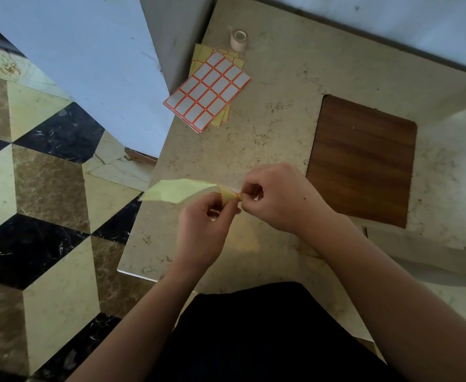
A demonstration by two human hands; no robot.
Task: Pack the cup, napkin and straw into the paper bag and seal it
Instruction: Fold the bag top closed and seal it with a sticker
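Both hands work on one label sheet (176,193), seen from its yellow back and held in the air above the beige stone table (267,139). My left hand (204,232) grips the sheet where its right end curls over. My right hand (278,199) pinches the red-edged corner at that curl with thumb and forefinger. No cup, napkin, straw or paper bag is in view.
A stack of label sheets (208,91) with red-bordered white stickers lies at the table's far left. A small roll of tape (238,40) stands behind the stack. A brown wooden board (364,161) lies to the right. The table's left edge drops to a patterned floor (39,205).
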